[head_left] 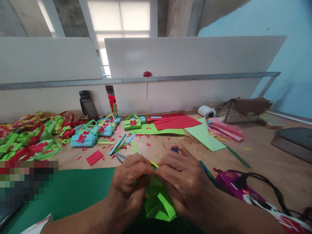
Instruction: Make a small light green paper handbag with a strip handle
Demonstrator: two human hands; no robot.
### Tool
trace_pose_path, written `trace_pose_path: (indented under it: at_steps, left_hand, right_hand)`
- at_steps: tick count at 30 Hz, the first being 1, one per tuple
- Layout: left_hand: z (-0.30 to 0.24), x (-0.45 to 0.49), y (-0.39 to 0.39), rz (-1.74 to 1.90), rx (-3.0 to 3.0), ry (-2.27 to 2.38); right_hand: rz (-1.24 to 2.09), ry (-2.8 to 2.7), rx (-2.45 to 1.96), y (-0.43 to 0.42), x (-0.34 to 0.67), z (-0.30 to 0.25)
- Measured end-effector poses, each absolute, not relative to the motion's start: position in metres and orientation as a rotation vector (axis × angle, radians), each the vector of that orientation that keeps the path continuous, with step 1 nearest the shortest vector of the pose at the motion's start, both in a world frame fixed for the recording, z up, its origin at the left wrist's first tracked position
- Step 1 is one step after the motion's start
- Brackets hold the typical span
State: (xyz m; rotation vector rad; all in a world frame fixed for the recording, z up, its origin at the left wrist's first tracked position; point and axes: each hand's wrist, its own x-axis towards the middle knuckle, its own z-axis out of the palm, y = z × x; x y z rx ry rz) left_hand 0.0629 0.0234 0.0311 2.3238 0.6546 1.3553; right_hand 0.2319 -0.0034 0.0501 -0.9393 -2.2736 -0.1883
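White panels [190, 57] wall in the far edge of our brown table [263, 154]. Left, piled paper crafts [29, 138] spread just beyond our green mat [80, 185]. Centre, our left hand [133, 177] and right hand [184, 178], close together, both pinch a green paper piece [161, 204] over the mat. Rightward, a purple power strip [226, 180] crowds our right forearm [234, 206]; a blue wall [290, 68] bounds the room.

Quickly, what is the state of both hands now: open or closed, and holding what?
Left hand: closed, holding the folded green paper.
Right hand: closed, fingers pinching the same paper.
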Motion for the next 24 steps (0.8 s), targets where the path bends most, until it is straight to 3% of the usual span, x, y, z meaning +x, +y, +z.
trace_pose_path:
  at_steps: [8, 24]
  left_hand:
    - [0.0317, 0.0632, 0.0265, 1.378, 2.454, 0.694]
    - [0.0298, 0.0632, 0.0288, 1.359, 2.448, 0.730]
  right_hand:
    - [-0.213, -2.278, -0.977, -0.0020, 0.2338, 0.0441]
    - [0.072, -2.220, -1.084, 0.0012, 0.2347, 0.0437]
